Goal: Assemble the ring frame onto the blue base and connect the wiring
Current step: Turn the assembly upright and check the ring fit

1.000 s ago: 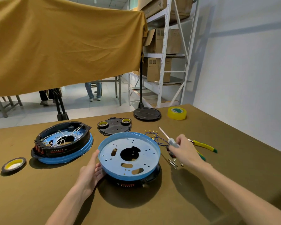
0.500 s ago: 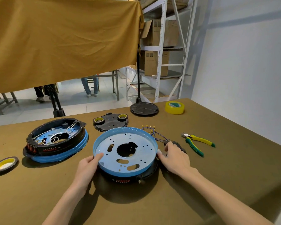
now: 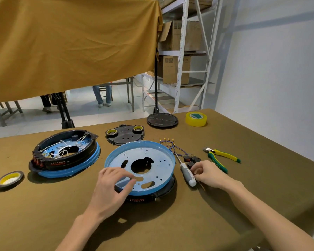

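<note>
Left hand (image 3: pixel 110 185) over near-left rim of blue base (image 3: pixel 140 165), fingers loosely curled, thumb touching rim (firm grip not discernible). Right hand (image 3: pixel 208 173) curled, fingertips at small parts beside screwdriver (image 3: pixel 187 172). Base atop black ring frame (image 3: pixel 155 193), mid-table; wiring (image 3: pixel 172 148) just right.

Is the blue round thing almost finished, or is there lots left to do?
Lots left. Done: the round blue metal base sits on the black ring frame. In hand: the left hand rests on the base's near rim, and the right hand reaches among small parts beside the grey-handled screwdriver. Left: the blue wires with brass ends lie loose on the table, unconnected.
</note>
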`<state>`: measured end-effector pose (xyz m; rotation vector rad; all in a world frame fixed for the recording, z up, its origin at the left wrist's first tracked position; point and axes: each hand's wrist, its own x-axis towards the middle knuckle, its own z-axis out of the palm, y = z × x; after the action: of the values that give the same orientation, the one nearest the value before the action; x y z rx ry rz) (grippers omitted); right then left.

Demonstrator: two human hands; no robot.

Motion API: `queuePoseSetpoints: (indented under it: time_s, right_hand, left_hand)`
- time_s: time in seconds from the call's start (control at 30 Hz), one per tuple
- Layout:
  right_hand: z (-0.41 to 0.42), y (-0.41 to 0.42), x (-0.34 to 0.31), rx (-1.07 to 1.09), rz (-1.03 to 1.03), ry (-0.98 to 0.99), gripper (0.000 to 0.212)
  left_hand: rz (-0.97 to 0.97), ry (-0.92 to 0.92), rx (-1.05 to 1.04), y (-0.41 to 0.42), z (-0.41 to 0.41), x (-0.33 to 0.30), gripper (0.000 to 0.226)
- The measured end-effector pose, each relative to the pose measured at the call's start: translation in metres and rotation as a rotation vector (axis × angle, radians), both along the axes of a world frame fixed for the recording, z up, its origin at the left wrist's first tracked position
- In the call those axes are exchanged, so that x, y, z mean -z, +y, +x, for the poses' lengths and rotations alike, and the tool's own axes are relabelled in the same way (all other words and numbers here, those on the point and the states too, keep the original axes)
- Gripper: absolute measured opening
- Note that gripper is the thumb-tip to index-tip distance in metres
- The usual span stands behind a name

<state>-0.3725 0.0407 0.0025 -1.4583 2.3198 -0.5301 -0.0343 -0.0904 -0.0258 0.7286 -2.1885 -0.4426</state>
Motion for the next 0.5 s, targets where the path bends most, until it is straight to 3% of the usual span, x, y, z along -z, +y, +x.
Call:
queuePoseSetpoints:
  time_s: [0.13, 0.27, 0.5]
  right_hand:
    - [0.005, 0.002, 0.002, -0.028, 0.016, 0.034, 0.036]
    - [0.008, 0.001, 0.004, 0.029, -0.002, 0.140, 0.022]
    - [0.010, 0.000, 0.002, 0.037, 0.032, 0.305, 0.012]
  left_hand:
    - [-0.081, -0.093, 0.048, -0.003, 0.007, 0.005, 0.048]
    - [-0.161, -0.161, 0.072, -0.006, 0.008, 0.005, 0.064]
    - [-0.242, -0.121, -0.014, 0.001, -0.001, 0.010, 0.059]
